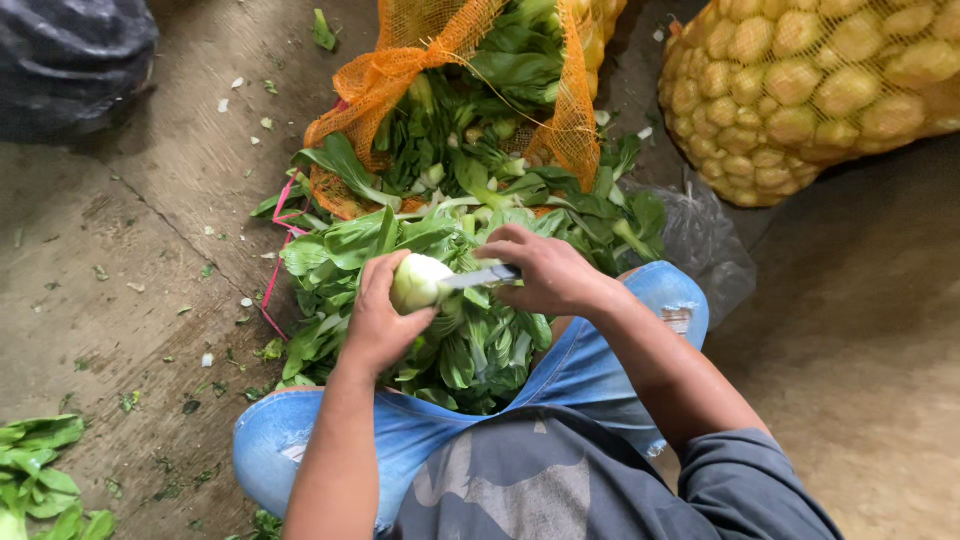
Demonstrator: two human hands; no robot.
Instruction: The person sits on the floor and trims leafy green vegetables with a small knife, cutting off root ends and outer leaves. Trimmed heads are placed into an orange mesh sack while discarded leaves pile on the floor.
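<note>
Left hand (375, 320) wraps the cabbage (420, 282) base, leaves pointing down; right hand (545, 270) clenches the knife (482, 278), blade lying crosswise against that base, beside the orange sack (400, 75).

Netted potato sack (810, 90), dark bag (70, 60).

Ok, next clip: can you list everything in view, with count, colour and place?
pale green bok choy head: one, held in the left hand
metal knife blade: one, silver, at the bok choy base
loose leafy greens pile: one, green, floor ahead of knees
orange mesh sack of greens: one, top centre
yellow mesh sack of potatoes: one, top right
dark plastic bag: one, top left
trimmed greens: few, bottom left
concrete floor: grey
left hand: holds bok choy
right hand: holds knife
</note>
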